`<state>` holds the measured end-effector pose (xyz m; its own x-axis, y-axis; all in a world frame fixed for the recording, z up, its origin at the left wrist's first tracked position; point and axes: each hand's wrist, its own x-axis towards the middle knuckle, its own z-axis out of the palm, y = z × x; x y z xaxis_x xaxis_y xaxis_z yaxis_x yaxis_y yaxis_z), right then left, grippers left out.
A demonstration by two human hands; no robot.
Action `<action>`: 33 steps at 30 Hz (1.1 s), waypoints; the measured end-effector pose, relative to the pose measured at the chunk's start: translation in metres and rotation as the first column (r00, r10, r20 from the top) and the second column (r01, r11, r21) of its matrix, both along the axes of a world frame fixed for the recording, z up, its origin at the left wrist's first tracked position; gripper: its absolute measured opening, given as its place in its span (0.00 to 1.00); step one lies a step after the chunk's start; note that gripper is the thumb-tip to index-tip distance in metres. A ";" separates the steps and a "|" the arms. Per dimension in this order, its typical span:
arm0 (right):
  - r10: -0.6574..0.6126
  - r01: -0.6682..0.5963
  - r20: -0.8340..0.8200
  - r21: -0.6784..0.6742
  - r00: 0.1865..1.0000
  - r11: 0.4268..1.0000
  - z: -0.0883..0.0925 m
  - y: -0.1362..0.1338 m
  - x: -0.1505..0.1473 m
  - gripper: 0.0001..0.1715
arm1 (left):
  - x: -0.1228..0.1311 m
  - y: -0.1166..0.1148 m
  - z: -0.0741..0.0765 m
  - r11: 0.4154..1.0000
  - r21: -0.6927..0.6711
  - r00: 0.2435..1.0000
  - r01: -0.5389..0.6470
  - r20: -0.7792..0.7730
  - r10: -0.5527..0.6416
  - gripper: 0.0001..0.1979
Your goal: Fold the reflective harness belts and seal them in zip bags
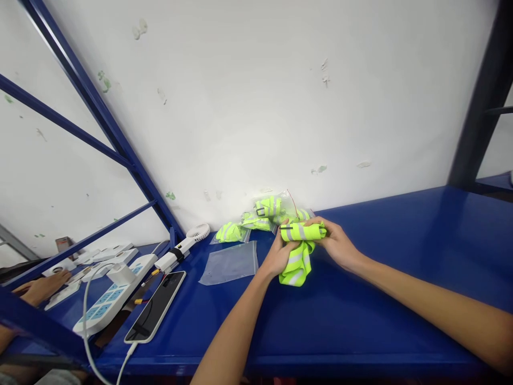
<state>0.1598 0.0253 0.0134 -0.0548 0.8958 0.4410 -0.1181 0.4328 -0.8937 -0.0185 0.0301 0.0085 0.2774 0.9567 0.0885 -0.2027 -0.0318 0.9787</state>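
Observation:
A yellow-green vest with silver stripes (302, 232) is partly rolled up between my two hands above the blue table. Its loose end hangs down below the roll. My left hand (280, 255) grips the roll's left end, and my right hand (336, 243) is closed round its right end. Just behind are several clear bags with similar folded vests (267, 207), piled against the wall. To the left of my left hand, a flat clear plastic bag (230, 263) lies on the table.
On the blue table (360, 321), a phone (156, 307) on a cable, a white power strip (116, 294) and a small white fan (197, 232) stand left. Blue frame bars (100, 115) rise there. Another person's hand (46, 287) is at far left.

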 end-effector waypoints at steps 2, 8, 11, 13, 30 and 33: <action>-0.125 0.124 0.021 0.050 0.992 0.991 -0.001 0.002 0.002 0.15 | 0.000 0.001 -0.001 0.998 -0.024 0.998 0.062 -0.028 -0.062 0.34; -0.278 0.277 -0.007 0.142 0.960 0.950 -0.008 0.011 0.011 0.25 | 0.013 -0.005 -0.004 0.987 -0.033 0.979 0.156 0.138 -0.150 0.40; -0.319 0.301 0.024 0.268 0.948 0.915 -0.008 0.010 0.013 0.26 | 0.013 -0.011 0.001 0.969 -0.095 0.954 0.229 0.218 -0.204 0.39; -0.318 0.276 0.067 0.357 0.946 0.893 -0.007 0.009 0.013 0.26 | 0.010 -0.014 0.007 0.937 -0.109 0.923 0.333 0.240 -0.300 0.36; 0.085 -0.075 0.210 -0.053 0.974 0.996 -0.015 0.026 0.013 0.20 | 0.013 -0.009 -0.002 0.800 0.499 0.811 -0.333 -0.280 0.513 0.19; 0.237 -0.222 0.178 -0.100 0.955 0.970 -0.013 0.018 0.011 0.15 | 0.008 -0.009 0.001 0.759 0.581 0.772 -0.296 -0.323 0.548 0.18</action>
